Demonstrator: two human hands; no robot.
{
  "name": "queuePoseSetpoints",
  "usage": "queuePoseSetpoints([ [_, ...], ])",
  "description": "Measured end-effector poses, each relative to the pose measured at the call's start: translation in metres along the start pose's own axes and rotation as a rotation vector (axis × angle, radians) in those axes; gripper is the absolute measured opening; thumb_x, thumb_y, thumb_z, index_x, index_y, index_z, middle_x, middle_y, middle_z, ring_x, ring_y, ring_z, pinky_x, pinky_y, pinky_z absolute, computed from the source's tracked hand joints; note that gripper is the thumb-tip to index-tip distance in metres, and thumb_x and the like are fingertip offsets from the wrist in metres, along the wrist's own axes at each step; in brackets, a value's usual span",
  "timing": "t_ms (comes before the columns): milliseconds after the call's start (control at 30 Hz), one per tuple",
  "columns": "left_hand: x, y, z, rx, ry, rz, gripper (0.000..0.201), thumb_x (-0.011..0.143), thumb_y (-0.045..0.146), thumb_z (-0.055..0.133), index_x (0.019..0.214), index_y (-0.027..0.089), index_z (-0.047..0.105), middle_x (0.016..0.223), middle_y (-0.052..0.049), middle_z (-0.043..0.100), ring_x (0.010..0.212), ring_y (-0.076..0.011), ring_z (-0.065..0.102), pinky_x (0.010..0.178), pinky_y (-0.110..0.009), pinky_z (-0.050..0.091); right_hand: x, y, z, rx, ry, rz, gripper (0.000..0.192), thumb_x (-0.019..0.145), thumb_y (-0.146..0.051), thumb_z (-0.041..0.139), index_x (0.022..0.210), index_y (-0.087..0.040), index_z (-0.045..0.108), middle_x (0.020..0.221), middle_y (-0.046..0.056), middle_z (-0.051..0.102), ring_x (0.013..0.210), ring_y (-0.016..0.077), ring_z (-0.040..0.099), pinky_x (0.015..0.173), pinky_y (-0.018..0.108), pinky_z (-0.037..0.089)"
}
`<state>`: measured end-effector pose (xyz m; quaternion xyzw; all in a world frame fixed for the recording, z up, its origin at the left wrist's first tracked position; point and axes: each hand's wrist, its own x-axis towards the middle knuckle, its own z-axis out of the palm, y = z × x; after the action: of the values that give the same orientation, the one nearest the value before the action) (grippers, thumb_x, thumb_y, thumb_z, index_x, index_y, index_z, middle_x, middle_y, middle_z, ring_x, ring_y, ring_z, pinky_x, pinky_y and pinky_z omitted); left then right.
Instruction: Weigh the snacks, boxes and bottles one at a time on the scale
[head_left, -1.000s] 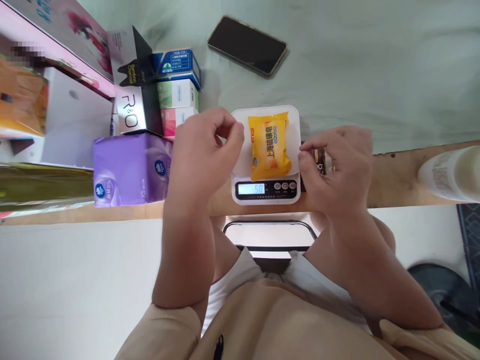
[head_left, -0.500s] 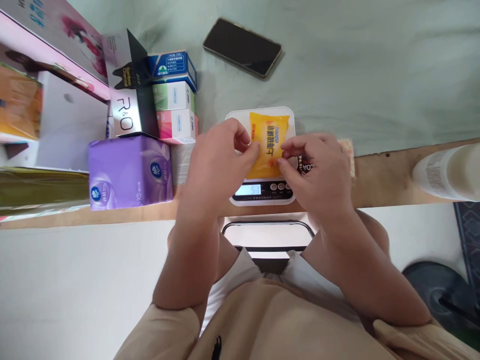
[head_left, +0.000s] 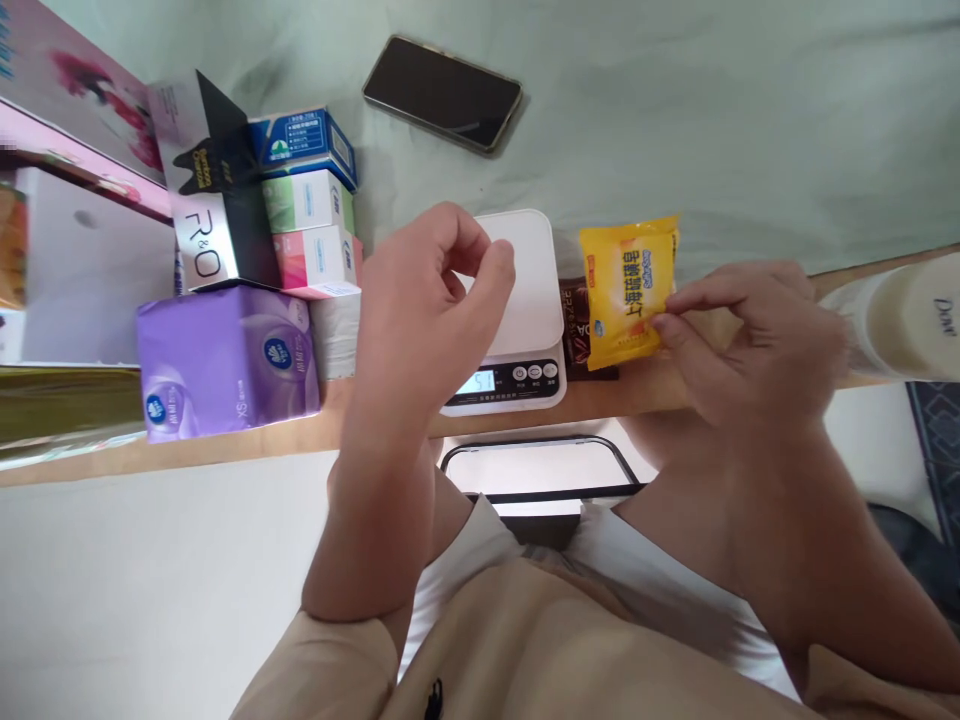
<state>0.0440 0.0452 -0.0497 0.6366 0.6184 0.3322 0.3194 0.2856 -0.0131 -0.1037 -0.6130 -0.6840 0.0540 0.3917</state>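
Note:
My right hand (head_left: 750,335) pinches the right edge of a yellow soap packet (head_left: 628,295) between thumb and fingertips. The packet is over a dark brown wrapped packet (head_left: 577,325), which it partly hides, to the right of a white digital scale (head_left: 521,290). My left hand (head_left: 435,300) is above the left side of the scale, fingers curled and thumb close to the index finger, with nothing visible in it. The scale's plate shows bare, its left part hidden by that hand. Its lit display (head_left: 478,382) seems to read 51.
On the left stand a purple tissue pack (head_left: 225,360), a black-and-silver box (head_left: 225,190) and small blue, green and pink cartons (head_left: 311,205). A phone (head_left: 442,92) lies on the pale green cloth (head_left: 675,100). A whitish Dove container (head_left: 907,320) is beyond my right hand.
The soap packet has left the scale and moved right in my right hand. My left hand has let go of it and stays above the scale. The view has shifted slightly.

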Motion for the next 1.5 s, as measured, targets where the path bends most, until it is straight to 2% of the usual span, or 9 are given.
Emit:
queuePoseSetpoints([
  [233,0.004,0.0,0.003,0.132,0.046,0.051,0.024,0.091,0.017,0.066,0.07,0.022,0.056,0.064,0.004,0.059,0.054,-0.0092,0.047,0.055,-0.027,0.034,-0.004,-0.002,0.007,0.055,-0.062,-0.048,0.006,0.087,-0.022,0.072,0.084,-0.027,0.072,0.079,-0.002,0.075,0.088,0.0204,0.07,0.08,0.038,0.048],
  [700,0.001,-0.007,-0.004,0.115,0.163,0.138,0.021,0.092,0.014,0.064,0.072,0.019,0.058,0.062,0.004,0.051,0.056,-0.0086,0.039,0.056,-0.028,0.028,-0.007,-0.009,0.017,-0.12,-0.181,0.078,0.004,0.085,-0.028,0.067,0.082,-0.025,0.068,0.081,0.004,0.069,0.094,0.0258,0.063,0.093,0.047,0.045],
  [933,0.004,-0.01,-0.01,0.139,0.206,0.164,0.023,0.094,0.014,0.06,0.073,0.02,0.054,0.063,0.004,0.049,0.06,-0.0093,0.041,0.059,-0.027,0.034,-0.003,-0.014,0.02,-0.116,-0.207,0.113,0.017,0.092,-0.037,0.057,0.09,-0.023,0.067,0.087,0.006,0.069,0.1,0.0268,0.065,0.1,0.051,0.04],
  [1033,-0.001,-0.004,-0.005,0.124,0.124,0.17,0.021,0.094,0.016,0.062,0.075,0.02,0.055,0.064,0.004,0.054,0.058,-0.0085,0.042,0.056,-0.026,0.035,0.0,-0.018,0.022,-0.156,-0.265,0.173,0.02,0.094,-0.041,0.057,0.095,-0.024,0.067,0.083,0.006,0.07,0.1,0.0272,0.067,0.103,0.052,0.038],
  [1100,-0.009,0.004,0.004,0.122,-0.029,0.204,0.017,0.096,0.019,0.063,0.079,0.02,0.06,0.07,0.004,0.062,0.062,-0.0089,0.05,0.059,-0.026,0.042,0.0,-0.018,0.023,-0.195,-0.239,0.176,0.022,0.092,-0.043,0.058,0.094,-0.023,0.067,0.081,0.006,0.071,0.096,0.0259,0.067,0.102,0.051,0.039],
  [1167,-0.02,0.013,0.015,0.126,-0.203,0.273,0.01,0.099,0.018,0.06,0.091,0.02,0.067,0.089,0.0,0.073,0.077,-0.012,0.062,0.072,-0.028,0.052,0.0,-0.016,0.023,-0.219,-0.175,0.16,0.026,0.092,-0.045,0.055,0.091,-0.022,0.067,0.079,0.006,0.072,0.091,0.0235,0.067,0.101,0.048,0.04],
  [1267,-0.034,0.024,0.033,0.269,-0.373,0.342,0.029,0.101,0.013,0.051,0.119,0.021,0.071,0.129,-0.004,0.075,0.109,-0.0214,0.066,0.094,-0.039,0.056,0.001,-0.011,0.02,-0.181,-0.115,0.17,0.031,0.093,-0.043,0.047,0.091,-0.023,0.069,0.08,0.006,0.073,0.087,0.0226,0.068,0.096,0.046,0.044],
  [1367,-0.04,0.029,0.048,0.463,-0.443,0.352,0.035,0.103,0.016,0.046,0.129,0.02,0.07,0.145,-0.006,0.068,0.121,-0.0275,0.062,0.094,-0.045,0.055,0.004,-0.005,0.015,-0.138,-0.111,0.273,0.029,0.091,-0.036,0.044,0.092,-0.025,0.071,0.09,0.008,0.077,0.095,0.0255,0.071,0.095,0.048,0.048],
  [1500,-0.044,0.029,0.058,0.518,-0.473,0.372,0.033,0.105,0.02,0.046,0.127,0.014,0.07,0.136,-0.009,0.071,0.121,-0.0261,0.062,0.094,-0.042,0.056,0.005,0.004,0.014,-0.187,-0.151,0.296,0.024,0.091,-0.029,0.047,0.095,-0.026,0.071,0.104,0.007,0.079,0.107,0.0265,0.07,0.099,0.048,0.05],
])
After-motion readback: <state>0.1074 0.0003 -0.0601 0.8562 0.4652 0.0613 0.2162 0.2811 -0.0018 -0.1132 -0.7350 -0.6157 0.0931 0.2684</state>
